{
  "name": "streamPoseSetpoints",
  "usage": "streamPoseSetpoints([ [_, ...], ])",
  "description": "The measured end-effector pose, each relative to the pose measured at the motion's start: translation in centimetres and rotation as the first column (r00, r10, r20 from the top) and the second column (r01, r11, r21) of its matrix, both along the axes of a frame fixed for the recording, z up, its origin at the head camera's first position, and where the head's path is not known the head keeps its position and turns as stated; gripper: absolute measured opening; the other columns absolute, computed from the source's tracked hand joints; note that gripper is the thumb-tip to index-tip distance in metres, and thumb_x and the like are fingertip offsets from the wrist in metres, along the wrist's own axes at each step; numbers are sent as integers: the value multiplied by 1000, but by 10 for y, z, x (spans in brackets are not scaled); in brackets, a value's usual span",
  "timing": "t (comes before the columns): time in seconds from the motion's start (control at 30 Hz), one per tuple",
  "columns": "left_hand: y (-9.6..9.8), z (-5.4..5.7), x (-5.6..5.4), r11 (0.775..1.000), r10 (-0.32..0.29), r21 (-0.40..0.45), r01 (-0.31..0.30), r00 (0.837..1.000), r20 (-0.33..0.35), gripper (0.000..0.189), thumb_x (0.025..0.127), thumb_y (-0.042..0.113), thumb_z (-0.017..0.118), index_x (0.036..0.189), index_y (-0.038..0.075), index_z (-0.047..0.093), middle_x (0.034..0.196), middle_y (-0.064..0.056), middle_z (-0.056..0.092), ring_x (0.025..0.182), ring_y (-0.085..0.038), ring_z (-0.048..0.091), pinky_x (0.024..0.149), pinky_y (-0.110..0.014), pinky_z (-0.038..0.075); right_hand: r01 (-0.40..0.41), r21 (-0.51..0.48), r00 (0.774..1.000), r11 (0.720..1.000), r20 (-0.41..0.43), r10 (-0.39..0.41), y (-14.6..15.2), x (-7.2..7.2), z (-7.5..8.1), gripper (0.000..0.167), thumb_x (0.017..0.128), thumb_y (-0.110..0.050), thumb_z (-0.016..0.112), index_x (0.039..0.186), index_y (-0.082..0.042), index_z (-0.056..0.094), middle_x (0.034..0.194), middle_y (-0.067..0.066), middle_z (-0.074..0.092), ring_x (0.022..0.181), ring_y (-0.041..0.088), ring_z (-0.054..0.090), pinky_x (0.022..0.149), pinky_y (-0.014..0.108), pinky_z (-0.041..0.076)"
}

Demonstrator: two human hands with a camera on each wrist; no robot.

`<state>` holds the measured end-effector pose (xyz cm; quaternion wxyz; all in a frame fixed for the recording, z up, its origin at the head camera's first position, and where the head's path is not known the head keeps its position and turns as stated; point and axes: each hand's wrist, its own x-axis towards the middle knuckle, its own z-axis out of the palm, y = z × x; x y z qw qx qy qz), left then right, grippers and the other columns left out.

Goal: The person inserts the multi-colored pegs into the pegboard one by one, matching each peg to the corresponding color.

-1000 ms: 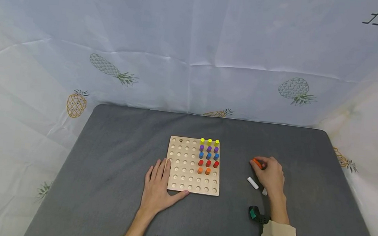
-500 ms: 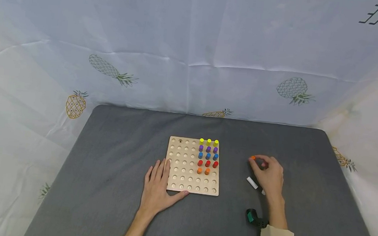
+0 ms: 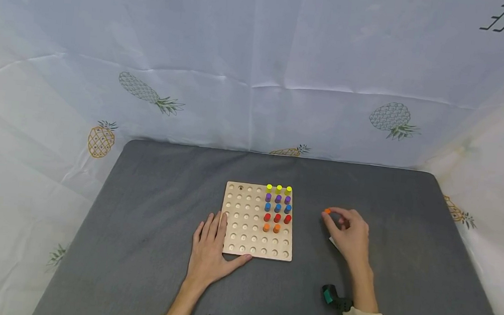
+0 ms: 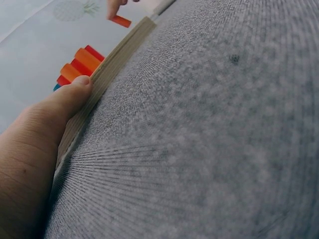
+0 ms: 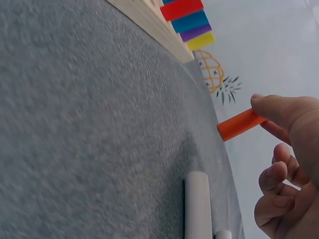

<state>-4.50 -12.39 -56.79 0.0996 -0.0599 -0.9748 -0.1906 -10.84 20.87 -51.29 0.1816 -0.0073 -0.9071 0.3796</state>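
Note:
Between thumb and forefinger my right hand (image 3: 349,234) pinches an orange peg (image 5: 241,124), raised above the table to the right of the pegboard. My left hand (image 3: 208,254) lies with straight fingers along the left side of the wooden pegboard (image 3: 237,236), its thumb on the near edge. In the board's right-hand columns stand yellow pegs (image 3: 278,189), purple pegs (image 3: 278,199), blue pegs (image 3: 277,208), red pegs (image 3: 277,218) and two orange pegs (image 3: 266,227). The left columns show bare holes.
Below my right hand a white peg (image 5: 198,206) lies on the grey tablecloth (image 3: 159,194), and a second white peg (image 5: 224,234) shows partly beside it. A pale curtain (image 3: 226,35) with pineapple prints hangs behind the table.
My right hand has moved left toward the pegboard with the orange peg, which has turned from lying slantwise to end-on in the head view. The left hand has stayed in place.

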Motion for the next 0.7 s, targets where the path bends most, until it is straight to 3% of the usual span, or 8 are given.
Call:
streamPoseSetpoints([
  [0.37, 1, 1, -1, 1000, -1, 9, 1, 1000, 3, 125, 68, 80, 73, 161, 7, 31, 162, -17, 41, 152, -37, 36, 123, -59, 27, -10, -15, 1000, 1000, 12, 10, -16, 6, 4, 16, 84, -14, 84, 98, -6, 80, 73, 7, 52, 57, 2, 36, 54, 21, 30],
  [0.7, 0, 0, 0, 1000, -1, 22, 1, 1000, 4, 125, 68, 80, 73, 161, 7, 31, 162, -17, 41, 153, -37, 35, 123, -59, 26, -79, -39, 997, 996, -17, 79, -29, 9, 0, 19, 80, -10, 87, 96, -4, 79, 71, 5, 50, 54, -1, 36, 49, 17, 32],
])
